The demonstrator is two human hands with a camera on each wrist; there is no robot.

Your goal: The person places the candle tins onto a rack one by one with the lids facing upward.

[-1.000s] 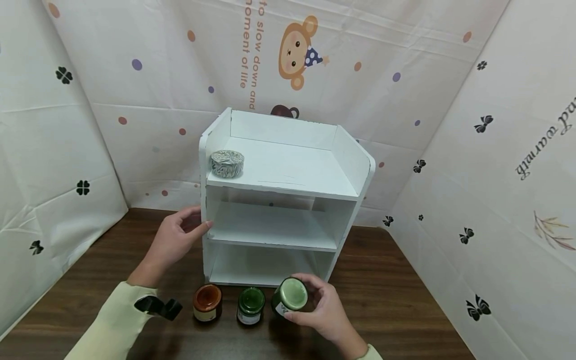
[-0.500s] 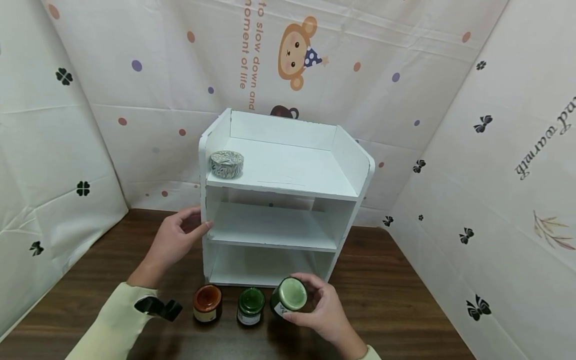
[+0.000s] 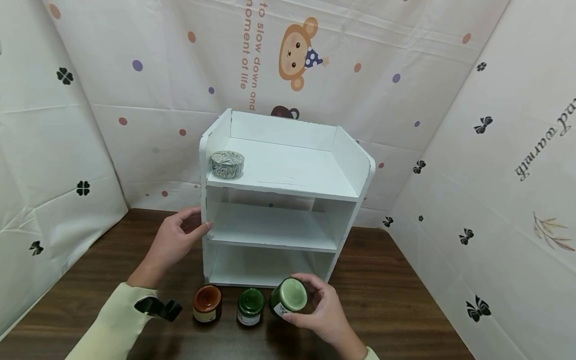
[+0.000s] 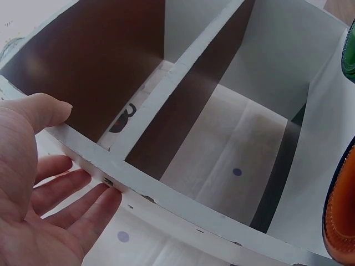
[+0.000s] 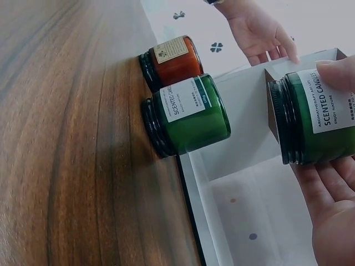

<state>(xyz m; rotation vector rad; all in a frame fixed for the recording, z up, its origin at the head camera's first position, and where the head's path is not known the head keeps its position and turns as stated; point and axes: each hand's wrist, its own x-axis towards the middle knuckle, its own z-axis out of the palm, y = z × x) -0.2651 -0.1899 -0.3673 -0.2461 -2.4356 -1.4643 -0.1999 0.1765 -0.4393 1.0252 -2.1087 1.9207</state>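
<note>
My right hand (image 3: 327,311) grips a green scented candle jar (image 3: 291,294), thumb and fingers on opposite sides. This jar is lifted off the table and tilted; in the right wrist view its dark lid (image 5: 282,123) points down toward the wood. Beside it, a second green scented candle jar (image 3: 251,301) and an amber candle jar (image 3: 207,302) stand lid-down in a row. My left hand (image 3: 173,239) holds the left side panel of a white shelf unit (image 3: 288,190); in the left wrist view the thumb (image 4: 47,111) lies at its front edge and the fingers press outside.
A grey-white patterned round tin (image 3: 227,164) sits at the left of the top shelf. Printed cloth (image 3: 157,90) hangs behind and on both sides. Dark wooden tabletop (image 3: 382,300) extends right of the unit. The jars stand close before the bottom shelf.
</note>
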